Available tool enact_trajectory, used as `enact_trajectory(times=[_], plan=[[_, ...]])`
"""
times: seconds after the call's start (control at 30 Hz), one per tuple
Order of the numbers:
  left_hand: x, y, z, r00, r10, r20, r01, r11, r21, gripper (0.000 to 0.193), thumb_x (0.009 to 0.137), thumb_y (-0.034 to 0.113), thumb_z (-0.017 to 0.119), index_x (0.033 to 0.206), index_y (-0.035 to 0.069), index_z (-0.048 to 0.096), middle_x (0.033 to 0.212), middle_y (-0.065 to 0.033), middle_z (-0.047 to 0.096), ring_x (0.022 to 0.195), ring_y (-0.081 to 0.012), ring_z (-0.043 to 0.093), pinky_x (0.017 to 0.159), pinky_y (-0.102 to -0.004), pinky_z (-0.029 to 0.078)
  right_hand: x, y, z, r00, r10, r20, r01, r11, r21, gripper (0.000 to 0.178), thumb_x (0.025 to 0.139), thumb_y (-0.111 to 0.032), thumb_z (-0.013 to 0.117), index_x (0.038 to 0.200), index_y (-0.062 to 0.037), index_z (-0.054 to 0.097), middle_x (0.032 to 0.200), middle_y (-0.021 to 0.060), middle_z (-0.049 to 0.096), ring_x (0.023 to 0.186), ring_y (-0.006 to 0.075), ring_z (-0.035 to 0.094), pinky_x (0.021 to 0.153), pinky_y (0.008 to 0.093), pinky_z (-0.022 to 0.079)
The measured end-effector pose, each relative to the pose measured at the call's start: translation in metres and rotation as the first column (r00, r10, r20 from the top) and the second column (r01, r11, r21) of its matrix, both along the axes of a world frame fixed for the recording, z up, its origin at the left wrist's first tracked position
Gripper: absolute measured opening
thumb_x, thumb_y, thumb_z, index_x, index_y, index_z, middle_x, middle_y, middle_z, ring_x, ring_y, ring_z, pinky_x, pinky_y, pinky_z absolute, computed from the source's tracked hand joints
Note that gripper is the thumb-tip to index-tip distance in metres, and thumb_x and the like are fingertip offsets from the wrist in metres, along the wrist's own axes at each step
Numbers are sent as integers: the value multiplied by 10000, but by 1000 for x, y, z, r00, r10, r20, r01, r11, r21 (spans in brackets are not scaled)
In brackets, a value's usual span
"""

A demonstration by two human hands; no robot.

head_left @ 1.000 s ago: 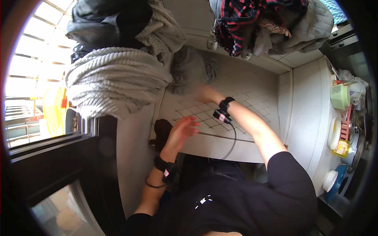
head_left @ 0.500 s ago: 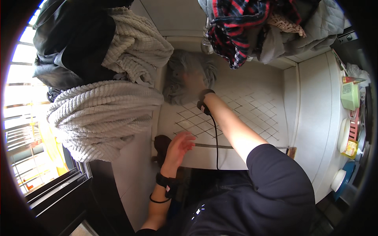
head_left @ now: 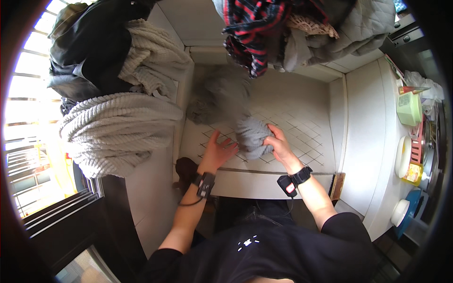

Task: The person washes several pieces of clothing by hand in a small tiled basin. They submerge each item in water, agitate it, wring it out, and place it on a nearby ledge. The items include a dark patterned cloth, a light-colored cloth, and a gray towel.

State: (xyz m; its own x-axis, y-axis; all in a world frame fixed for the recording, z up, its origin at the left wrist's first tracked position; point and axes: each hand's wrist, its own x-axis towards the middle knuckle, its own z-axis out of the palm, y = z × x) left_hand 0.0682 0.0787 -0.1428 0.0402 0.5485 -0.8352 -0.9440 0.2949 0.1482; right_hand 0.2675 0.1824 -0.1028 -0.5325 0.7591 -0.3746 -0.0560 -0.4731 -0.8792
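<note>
My right hand (head_left: 281, 145) grips one end of a grey cloth (head_left: 254, 137), thumb and fingers closed on its bunched edge. The rest of the cloth stretches back, blurred by motion, to a dull grey heap (head_left: 205, 96) in the far left of a white basin (head_left: 302, 101). Crossed dark lines mark the basin's floor beneath the cloth. Close by on the left, my left hand (head_left: 220, 153) is open, fingers spread, with nothing in it. Whether its fingertips touch the cloth I cannot tell. A dark brown object (head_left: 186, 170) sits at the basin's near left corner, beside my left wrist.
Pale ribbed fabric (head_left: 120, 129) and black clothing (head_left: 92, 54) are piled on the left ledge. A red-and-black plaid garment (head_left: 252, 30) and grey quilted cloth (head_left: 361, 28) overhang the basin's far side. A green container (head_left: 409, 108) and white bowl (head_left: 403, 156) line the right counter.
My right hand has come back from the heap toward me, drawing the grey cloth along. My left hand has shifted slightly up and right, its fingers now spread.
</note>
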Motion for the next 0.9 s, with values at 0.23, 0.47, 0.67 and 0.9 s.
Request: enact_trajectory(times=[0.23,0.47,0.67,0.9], plan=[[80,59,-20,934,-290,206,252,948,193,549,870,491,536,1247,102,446,1215,-131,524,1091,-286,531,963,-448,394,58,-12,50,992,-32,-126,28,999,-36,318,637,16,534,949,25,594,865,47,630,779,110,563,698,215,437],[77,112,17,999,-44,6,39,931,362,46,865,122,564,886,83,573,898,-16,633,844,-172,603,814,-332,490,131,36,58,903,-313,-294,330,944,10,478,634,59,505,1101,10,594,969,81,644,820,173,607,713,276,498],[69,143,45,940,89,-329,110,834,540,218,893,140,555,1109,145,532,1088,-24,587,985,-150,547,857,-314,427,189,144,29,905,-409,-121,426,874,233,415,752,28,455,1154,-1,555,1105,88,592,1031,192,557,880,319,443],[54,144,-8,593,-350,-725,608,785,119,397,906,214,541,1282,103,481,1268,-57,513,1129,-170,496,956,-319,371,207,207,-76,481,-495,724,5,827,562,607,755,-159,596,1336,-92,433,1399,190,385,1289,312,371,1024,377,344]])
